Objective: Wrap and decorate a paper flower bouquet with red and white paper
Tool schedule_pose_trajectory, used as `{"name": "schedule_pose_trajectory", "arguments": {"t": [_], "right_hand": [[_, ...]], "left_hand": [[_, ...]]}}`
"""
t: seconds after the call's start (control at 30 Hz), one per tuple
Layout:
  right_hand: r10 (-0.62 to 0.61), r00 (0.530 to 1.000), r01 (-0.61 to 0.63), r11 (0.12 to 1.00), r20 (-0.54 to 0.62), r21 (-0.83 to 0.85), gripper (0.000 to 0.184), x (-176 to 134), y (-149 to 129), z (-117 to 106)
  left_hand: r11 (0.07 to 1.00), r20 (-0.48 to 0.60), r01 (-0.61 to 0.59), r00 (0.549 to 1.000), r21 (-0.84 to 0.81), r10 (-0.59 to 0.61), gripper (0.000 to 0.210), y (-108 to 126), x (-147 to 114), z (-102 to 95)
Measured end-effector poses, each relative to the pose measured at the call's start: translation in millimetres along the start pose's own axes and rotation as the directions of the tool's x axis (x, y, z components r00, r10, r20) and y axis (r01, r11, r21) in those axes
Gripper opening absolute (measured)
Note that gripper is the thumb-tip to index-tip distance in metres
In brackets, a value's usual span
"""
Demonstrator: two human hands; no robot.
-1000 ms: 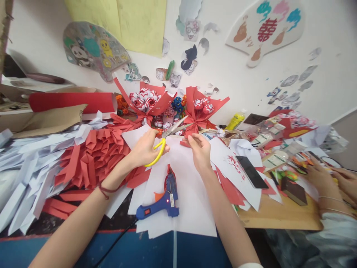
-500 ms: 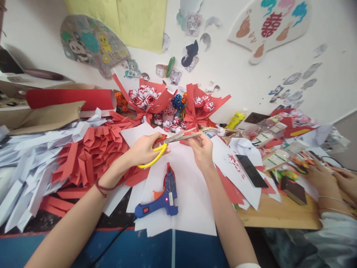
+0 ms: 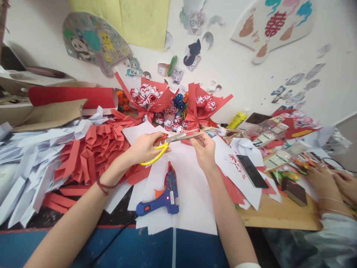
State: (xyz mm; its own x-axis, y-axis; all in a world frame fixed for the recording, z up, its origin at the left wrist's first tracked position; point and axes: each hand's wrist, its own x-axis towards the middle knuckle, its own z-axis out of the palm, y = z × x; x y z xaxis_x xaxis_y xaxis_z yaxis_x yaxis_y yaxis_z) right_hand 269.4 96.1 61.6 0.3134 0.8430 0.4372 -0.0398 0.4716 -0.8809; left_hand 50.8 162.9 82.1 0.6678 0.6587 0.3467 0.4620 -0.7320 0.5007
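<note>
My left hand [image 3: 148, 149] is closed round the yellow handle of a pair of scissors [image 3: 152, 160]. Red shows at its fingers, perhaps part of the handle. The metal blades point right, over the white paper. At their tips, my right hand [image 3: 204, 149] is closed in a pinch; a small bit of red shows beside the blades, but what the fingers hold is too small to make out. Below both hands, a blue hot glue gun [image 3: 158, 204] with a lit light lies on sheets of white paper [image 3: 193, 201].
Folded red paper strips [image 3: 80, 156] and white ones [image 3: 25, 178] heap on the left. Two red-wrapped bouquets [image 3: 156, 98] stand against the wall. To the right lie a black phone [image 3: 252, 171] and a dark box [image 3: 294, 190], near a co-worker's hands [image 3: 323, 182].
The scissor blades look slightly closer together. Both hands keep almost the same place, while the whole view has shifted a little.
</note>
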Motion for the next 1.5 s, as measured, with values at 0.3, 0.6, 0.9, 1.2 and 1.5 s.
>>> {"name": "schedule_pose_trajectory", "arguments": {"t": [0.3, 0.6, 0.9, 1.2, 1.5], "right_hand": [[-0.019, 1.0, 0.019, 1.0, -0.008, 0.01, 0.024, 0, 1, 0], [0.006, 0.999, -0.004, 0.999, -0.042, 0.046, 0.027, -1, 0, 3], [0.018, 0.99, 0.01, 0.981, -0.14, 0.194, 0.029, -1, 0, 13], [0.04, 0.978, 0.029, 0.946, -0.204, 0.322, 0.026, -3, 1, 25], [0.091, 0.984, -0.017, 0.903, -0.153, 0.429, 0.025, -4, -1, 35]], "left_hand": [[1.0, 0.0, 0.008, 1.0, 0.023, -0.008, 0.042, 2, 0, -1.2], [1.0, -0.024, 0.002, 1.0, -0.028, -0.003, 0.038, 7, -1, 2.4], [0.994, -0.041, 0.024, 0.999, -0.107, -0.029, 0.036, 12, -1, 9.3], [0.977, -0.044, 0.054, 0.997, -0.208, -0.064, 0.034, 23, -1, 15.6], [0.958, -0.061, 0.038, 0.996, -0.283, -0.057, 0.034, 25, 2, 28.5]]}}
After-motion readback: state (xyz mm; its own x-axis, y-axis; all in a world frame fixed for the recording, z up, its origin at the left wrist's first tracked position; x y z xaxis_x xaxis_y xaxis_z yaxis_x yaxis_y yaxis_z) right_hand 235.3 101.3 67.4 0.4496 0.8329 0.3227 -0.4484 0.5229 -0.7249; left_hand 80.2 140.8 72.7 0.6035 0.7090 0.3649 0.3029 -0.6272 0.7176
